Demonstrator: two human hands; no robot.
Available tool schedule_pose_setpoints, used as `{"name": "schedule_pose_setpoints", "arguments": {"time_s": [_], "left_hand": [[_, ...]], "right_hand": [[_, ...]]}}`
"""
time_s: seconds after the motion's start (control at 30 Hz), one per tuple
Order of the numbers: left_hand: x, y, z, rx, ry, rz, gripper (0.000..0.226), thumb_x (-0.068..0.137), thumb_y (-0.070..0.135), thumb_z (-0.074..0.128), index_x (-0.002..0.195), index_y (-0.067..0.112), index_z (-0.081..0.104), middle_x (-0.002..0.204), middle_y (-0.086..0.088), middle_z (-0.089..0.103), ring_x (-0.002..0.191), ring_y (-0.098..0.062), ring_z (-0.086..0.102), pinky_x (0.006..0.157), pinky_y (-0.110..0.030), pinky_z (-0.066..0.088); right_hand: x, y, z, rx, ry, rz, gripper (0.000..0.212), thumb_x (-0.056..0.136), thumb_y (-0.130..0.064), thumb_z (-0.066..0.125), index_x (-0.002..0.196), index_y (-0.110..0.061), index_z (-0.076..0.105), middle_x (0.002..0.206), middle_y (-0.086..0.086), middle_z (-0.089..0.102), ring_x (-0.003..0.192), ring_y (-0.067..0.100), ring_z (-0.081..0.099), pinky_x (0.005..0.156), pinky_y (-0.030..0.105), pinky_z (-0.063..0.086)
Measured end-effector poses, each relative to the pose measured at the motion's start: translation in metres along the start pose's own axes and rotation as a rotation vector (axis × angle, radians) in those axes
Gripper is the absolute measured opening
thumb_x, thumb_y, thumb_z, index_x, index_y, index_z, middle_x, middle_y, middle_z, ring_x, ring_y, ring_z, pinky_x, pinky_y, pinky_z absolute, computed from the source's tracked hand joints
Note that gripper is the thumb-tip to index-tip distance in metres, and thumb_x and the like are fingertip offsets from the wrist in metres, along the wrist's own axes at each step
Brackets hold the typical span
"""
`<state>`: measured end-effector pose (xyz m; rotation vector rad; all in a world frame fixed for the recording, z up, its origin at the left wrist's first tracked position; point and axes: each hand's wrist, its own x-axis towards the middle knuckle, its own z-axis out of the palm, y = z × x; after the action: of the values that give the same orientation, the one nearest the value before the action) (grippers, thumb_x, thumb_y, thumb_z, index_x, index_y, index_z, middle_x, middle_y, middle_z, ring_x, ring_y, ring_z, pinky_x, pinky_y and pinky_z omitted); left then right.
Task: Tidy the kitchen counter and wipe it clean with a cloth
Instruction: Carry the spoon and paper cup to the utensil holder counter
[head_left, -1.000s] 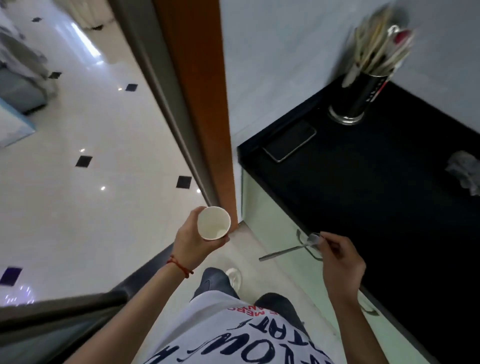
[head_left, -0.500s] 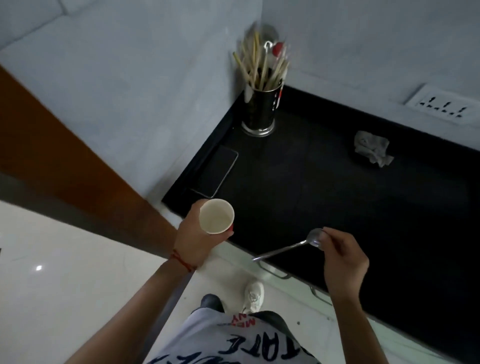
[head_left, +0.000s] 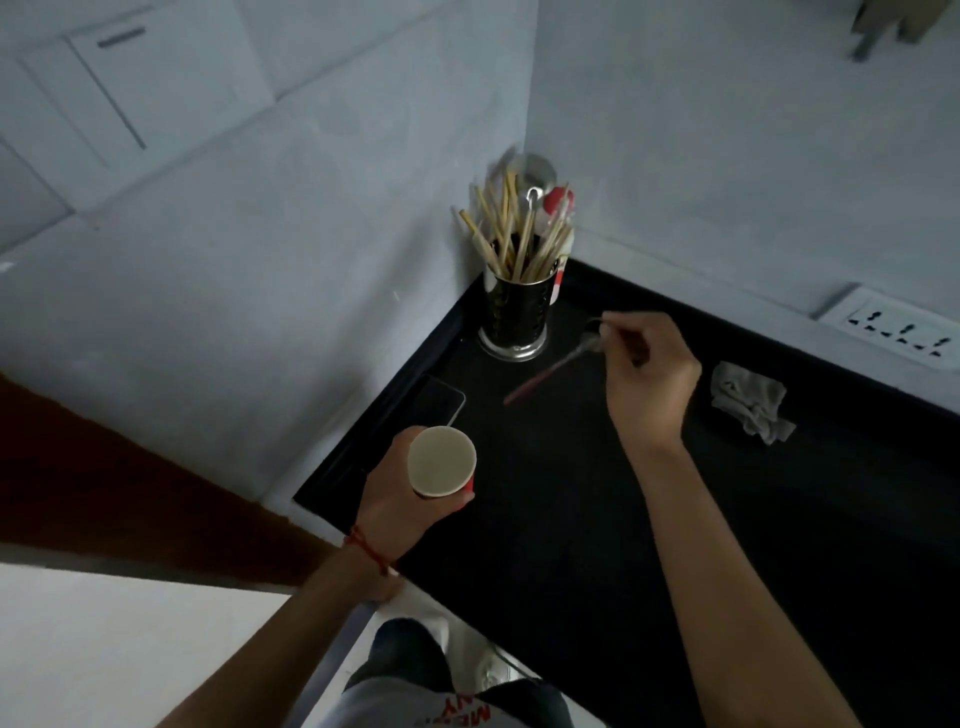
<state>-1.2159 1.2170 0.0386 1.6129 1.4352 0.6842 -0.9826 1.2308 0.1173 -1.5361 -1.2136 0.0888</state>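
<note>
Head view of a black kitchen counter (head_left: 597, 519) set into a wall corner. The left hand (head_left: 400, 499) grips a paper cup (head_left: 441, 461), fingers curled round its side, the open mouth turned up toward the camera (the outer wall shows red at the lower edge). The right hand (head_left: 649, 379), raised over the counter, pinches a spoon (head_left: 550, 371) by its bowl end, the handle slanting down and toward the left hand; motion blur hides the exact finger placement. Just beyond the spoon, up and to the left of the right hand, a metal utensil holder (head_left: 514, 317) stands upright in the corner, filled with chopsticks (head_left: 511, 234). A crumpled grey cloth (head_left: 750, 402) lies on the counter just to the right of the right hand, apart from it. A dark phone (head_left: 436, 400) lies flat directly beyond the cup, near the counter's left edge. A wall socket (head_left: 898, 330) sits above the cloth.
</note>
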Motion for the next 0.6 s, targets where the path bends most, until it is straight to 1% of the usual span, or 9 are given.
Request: {"name": "schedule_pose_setpoints", "arguments": {"time_s": [0.07,0.17,0.2,0.23,0.3,0.4,0.47,0.53,0.6], "left_hand": [[0.009,0.0,0.001,0.003,-0.029,0.008,0.074,0.055,0.027,0.087,0.114,0.032,0.043,0.103,0.023,0.053,0.095,0.005,0.053,0.076,-0.004,0.037],[0.021,0.0,0.001,0.027,-0.073,0.045,0.076,0.049,0.043,0.082,0.114,0.032,0.045,0.104,0.025,0.053,0.098,0.008,0.053,0.076,0.0,0.037],[0.025,0.001,0.001,0.029,-0.082,0.052,0.076,0.047,0.049,0.079,0.114,0.033,0.045,0.105,0.026,0.053,0.099,0.009,0.053,0.077,0.002,0.037],[0.028,0.001,0.0,0.031,-0.088,0.058,0.075,0.047,0.052,0.075,0.113,0.033,0.045,0.106,0.025,0.053,0.1,0.009,0.053,0.077,0.004,0.036],[0.034,0.0,0.0,0.036,-0.099,0.077,0.073,0.048,0.054,0.073,0.112,0.036,0.043,0.108,0.026,0.053,0.101,0.008,0.053,0.079,0.006,0.036],[0.042,-0.005,-0.001,0.04,-0.119,0.088,0.074,0.05,0.053,0.073,0.114,0.037,0.041,0.11,0.026,0.052,0.105,0.005,0.054,0.082,0.003,0.038],[0.046,-0.008,-0.001,0.046,-0.131,0.087,0.075,0.05,0.054,0.072,0.115,0.038,0.04,0.111,0.026,0.051,0.105,0.005,0.053,0.082,0.002,0.038],[0.049,-0.01,-0.001,0.052,-0.137,0.082,0.074,0.05,0.054,0.073,0.114,0.039,0.039,0.111,0.024,0.052,0.104,0.004,0.054,0.082,0.002,0.039],[0.051,-0.012,0.0,0.056,-0.136,0.079,0.071,0.051,0.053,0.073,0.112,0.044,0.038,0.11,0.022,0.053,0.105,0.003,0.055,0.082,0.001,0.04]], "right_hand": [[0.031,-0.003,0.015,-0.006,0.041,-0.044,0.009,0.082,-0.002,0.061,0.089,-0.001,0.067,0.082,0.008,0.064,0.074,-0.005,0.056,0.07,0.003,0.043],[0.072,-0.011,0.033,0.019,0.101,-0.1,0.01,0.083,-0.002,0.058,0.086,0.001,0.068,0.083,0.003,0.059,0.074,-0.017,0.054,0.069,0.0,0.042],[0.084,-0.014,0.038,0.027,0.123,-0.118,0.011,0.083,-0.002,0.058,0.085,0.002,0.068,0.083,0.004,0.06,0.075,-0.018,0.054,0.069,-0.001,0.042],[0.095,-0.017,0.043,0.034,0.146,-0.135,0.012,0.083,-0.002,0.057,0.085,0.002,0.068,0.084,0.008,0.062,0.074,-0.014,0.054,0.07,-0.001,0.042],[0.112,-0.02,0.052,0.048,0.182,-0.167,0.012,0.082,-0.003,0.058,0.085,0.002,0.068,0.085,0.015,0.065,0.077,-0.007,0.053,0.07,0.0,0.042],[0.126,-0.018,0.066,0.035,0.204,-0.242,0.011,0.082,0.0,0.058,0.083,0.003,0.068,0.083,0.013,0.064,0.077,-0.01,0.053,0.07,0.0,0.041],[0.13,-0.01,0.077,-0.006,0.189,-0.292,0.011,0.082,0.001,0.057,0.081,0.003,0.068,0.08,0.018,0.065,0.075,0.001,0.054,0.067,0.003,0.043],[0.129,0.0,0.09,-0.074,0.136,-0.317,0.012,0.083,-0.001,0.057,0.078,0.003,0.068,0.078,0.018,0.065,0.071,0.014,0.059,0.062,0.013,0.047],[0.124,0.013,0.102,-0.151,0.058,-0.335,0.013,0.083,-0.002,0.057,0.078,0.001,0.068,0.078,0.016,0.066,0.069,0.022,0.062,0.059,0.017,0.044]]}}
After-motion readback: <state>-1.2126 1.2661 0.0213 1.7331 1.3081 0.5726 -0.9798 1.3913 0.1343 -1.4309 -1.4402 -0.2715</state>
